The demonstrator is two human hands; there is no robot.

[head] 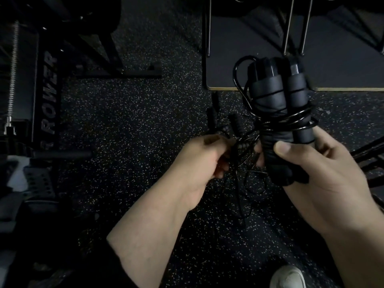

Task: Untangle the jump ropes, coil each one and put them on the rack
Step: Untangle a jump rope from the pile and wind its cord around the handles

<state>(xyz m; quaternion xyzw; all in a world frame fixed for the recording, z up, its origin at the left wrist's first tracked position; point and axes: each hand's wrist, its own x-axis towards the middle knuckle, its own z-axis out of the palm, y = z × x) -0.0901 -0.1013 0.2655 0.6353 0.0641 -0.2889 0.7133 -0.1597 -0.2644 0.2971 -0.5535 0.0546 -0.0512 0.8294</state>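
Observation:
My right hand (324,175) grips a bundled black jump rope (278,96) by the lower ends of its two foam handles, which point up side by side. Glossy black cord (291,121) is wound round the middle of the handles and loops out at the upper left. My left hand (203,163) holds a tangle of thin black rope (241,146) just left of the bundle. Several more dark handles (214,117) stick out above that tangle. Loose strands hang down between my hands toward the floor.
A dark speckled rubber floor (135,121) lies below. A black board with a pale edge (239,59) carries thin metal rods (291,26) at the top right. A rower machine (49,96) stands at the left. A pale shoe (288,277) shows at the bottom.

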